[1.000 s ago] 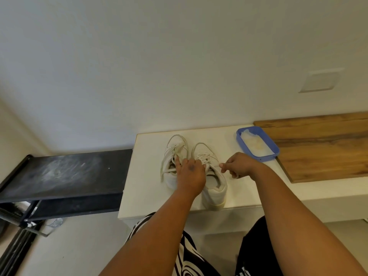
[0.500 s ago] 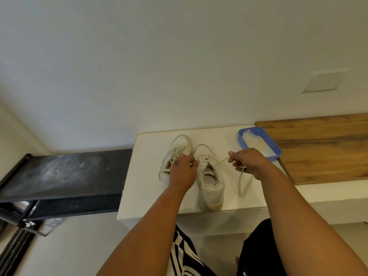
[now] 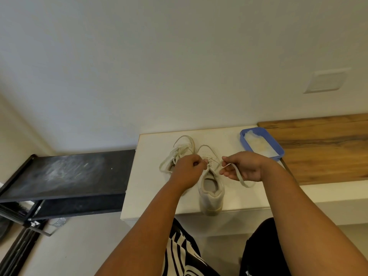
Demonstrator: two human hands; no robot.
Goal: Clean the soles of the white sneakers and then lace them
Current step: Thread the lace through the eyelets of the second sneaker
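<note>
Since a moment ago I see the right hand (image 3: 244, 168) drawn back, pinching the lace (image 3: 239, 176) out sideways (loose end trailing on the white shelf (image 3: 151, 176)); left hand (image 3: 188, 170) grips laces over the right sneaker (image 3: 212, 188), left sneaker (image 3: 179, 154) just beside.

A white bench (image 3: 151, 176) bears two white sneakers (image 3: 211, 188) and a blue tray (image 3: 278, 151).
</note>
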